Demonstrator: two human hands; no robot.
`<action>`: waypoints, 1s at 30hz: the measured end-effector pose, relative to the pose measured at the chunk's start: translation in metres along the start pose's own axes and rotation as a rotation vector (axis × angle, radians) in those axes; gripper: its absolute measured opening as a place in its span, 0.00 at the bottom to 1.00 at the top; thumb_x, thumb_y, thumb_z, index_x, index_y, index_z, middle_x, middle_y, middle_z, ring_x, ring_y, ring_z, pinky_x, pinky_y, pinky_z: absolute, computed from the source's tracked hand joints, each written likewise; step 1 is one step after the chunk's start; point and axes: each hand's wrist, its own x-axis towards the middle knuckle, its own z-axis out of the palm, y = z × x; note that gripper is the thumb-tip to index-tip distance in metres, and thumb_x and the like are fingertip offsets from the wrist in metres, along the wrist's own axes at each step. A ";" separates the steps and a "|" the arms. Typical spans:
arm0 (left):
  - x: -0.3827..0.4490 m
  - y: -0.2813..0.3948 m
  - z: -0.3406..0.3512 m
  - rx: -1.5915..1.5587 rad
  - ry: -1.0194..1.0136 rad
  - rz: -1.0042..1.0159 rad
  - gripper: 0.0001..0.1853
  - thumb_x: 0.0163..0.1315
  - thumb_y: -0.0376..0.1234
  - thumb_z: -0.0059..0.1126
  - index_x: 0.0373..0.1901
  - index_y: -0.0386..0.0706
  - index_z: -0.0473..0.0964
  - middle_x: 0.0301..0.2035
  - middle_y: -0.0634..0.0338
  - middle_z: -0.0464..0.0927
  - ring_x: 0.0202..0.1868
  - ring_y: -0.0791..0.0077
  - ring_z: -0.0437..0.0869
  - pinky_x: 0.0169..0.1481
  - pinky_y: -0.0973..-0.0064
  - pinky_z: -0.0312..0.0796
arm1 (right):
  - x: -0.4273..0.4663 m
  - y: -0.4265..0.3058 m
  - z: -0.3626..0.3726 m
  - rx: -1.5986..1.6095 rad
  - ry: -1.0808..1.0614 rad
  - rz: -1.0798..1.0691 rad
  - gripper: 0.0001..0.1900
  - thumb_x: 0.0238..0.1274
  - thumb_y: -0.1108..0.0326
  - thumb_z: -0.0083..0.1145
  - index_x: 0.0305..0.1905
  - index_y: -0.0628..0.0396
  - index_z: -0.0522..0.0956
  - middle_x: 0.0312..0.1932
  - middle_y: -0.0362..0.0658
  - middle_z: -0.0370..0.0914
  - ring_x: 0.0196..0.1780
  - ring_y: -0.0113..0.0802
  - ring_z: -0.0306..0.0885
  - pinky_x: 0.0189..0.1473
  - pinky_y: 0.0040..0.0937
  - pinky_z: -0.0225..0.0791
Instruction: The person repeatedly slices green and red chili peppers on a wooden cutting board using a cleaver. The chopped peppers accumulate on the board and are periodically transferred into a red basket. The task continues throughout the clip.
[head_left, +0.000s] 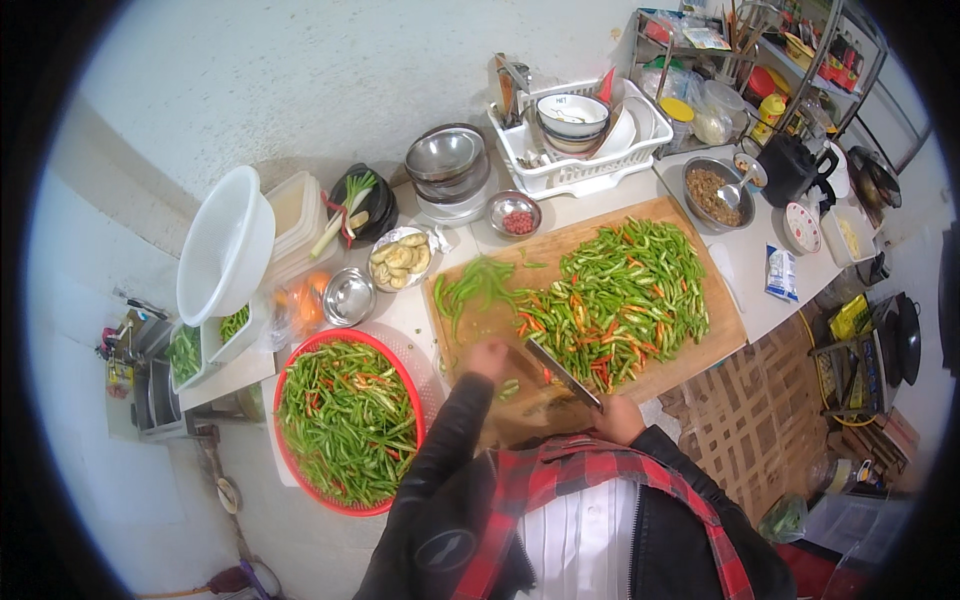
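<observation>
My right hand (619, 420) grips the handle of a kitchen knife (561, 372), its dark broad blade angled up and left over the wooden cutting board (465, 330). My left hand (489, 358) is blurred above the board, left of the blade; whether its fingers hold anything is unclear. Beyond it, whole green chili peppers (474, 289) lie at the board's far left corner, also partly blurred. A large heap of cut green and red peppers (622, 300) covers the board's middle and right. A few pieces lie close to the blade.
At left, a red plastic basket (281, 442) holds many more peppers. Behind the board stand a steel bowl of peanuts (513, 196), a plate of sliced vegetable (400, 285), stacked steel bowls (444, 154) and a white dish rack (622, 169). A bowl of minced food (709, 196) stands far right.
</observation>
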 end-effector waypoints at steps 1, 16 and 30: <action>0.003 -0.001 -0.004 0.056 0.089 0.024 0.06 0.53 0.31 0.55 0.28 0.38 0.78 0.22 0.48 0.78 0.26 0.58 0.82 0.33 0.67 0.73 | 0.000 0.001 0.000 -0.004 -0.003 -0.020 0.12 0.49 0.63 0.52 0.31 0.62 0.77 0.24 0.60 0.75 0.29 0.58 0.75 0.32 0.50 0.68; 0.022 -0.044 -0.064 0.284 0.081 0.244 0.06 0.54 0.28 0.56 0.33 0.39 0.79 0.32 0.51 0.78 0.34 0.58 0.80 0.40 0.70 0.73 | 0.038 -0.011 0.043 0.037 -0.341 -0.223 0.14 0.47 0.61 0.54 0.29 0.64 0.78 0.25 0.60 0.75 0.29 0.55 0.76 0.33 0.46 0.69; 0.018 0.011 -0.039 0.554 0.094 0.378 0.07 0.54 0.35 0.54 0.28 0.41 0.77 0.33 0.50 0.77 0.40 0.52 0.77 0.45 0.61 0.69 | 0.024 0.010 0.017 0.094 -0.047 0.060 0.16 0.47 0.60 0.54 0.32 0.65 0.78 0.24 0.61 0.75 0.30 0.57 0.76 0.33 0.49 0.68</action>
